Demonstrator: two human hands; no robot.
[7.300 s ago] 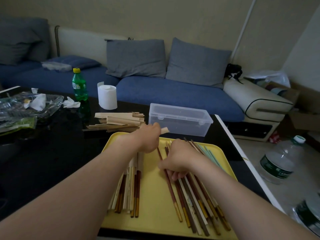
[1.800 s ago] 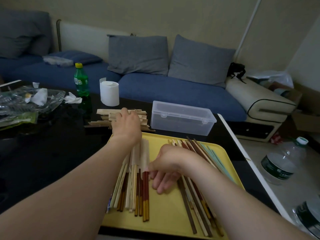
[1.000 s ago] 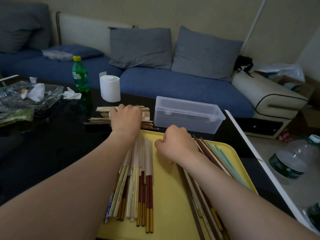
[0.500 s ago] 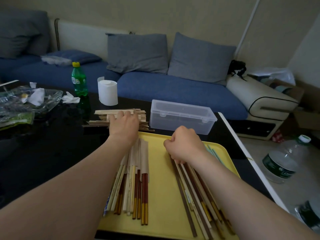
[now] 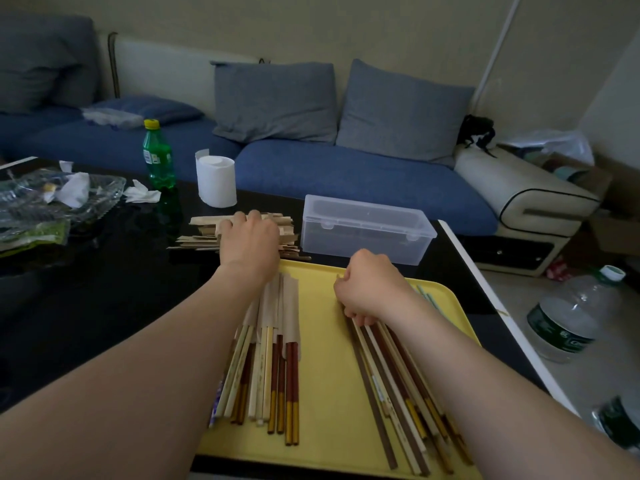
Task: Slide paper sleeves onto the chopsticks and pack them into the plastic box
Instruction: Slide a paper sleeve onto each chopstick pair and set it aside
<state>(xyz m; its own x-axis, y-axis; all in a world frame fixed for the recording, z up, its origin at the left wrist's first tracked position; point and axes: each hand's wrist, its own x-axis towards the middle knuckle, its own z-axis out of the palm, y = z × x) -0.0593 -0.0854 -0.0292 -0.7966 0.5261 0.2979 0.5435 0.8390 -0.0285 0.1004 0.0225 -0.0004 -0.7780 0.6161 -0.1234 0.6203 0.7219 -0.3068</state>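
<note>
The right hand [image 5: 370,289] is curled knuckles-up, its fingers closed on the far ends of the bare chopsticks [image 5: 391,386], which fan back from it across the tray [image 5: 325,410]. Left of it lie sleeved pairs [image 5: 277,341]. The left hand [image 5: 249,237] lies over the sleeves [image 5: 204,230] (whether it pinches one is hidden). The box [image 5: 363,230] stands just beyond the right hand.

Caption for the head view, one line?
Left hand rests on the paper sleeves; right hand grips bare chopsticks on the yellow tray.
</note>
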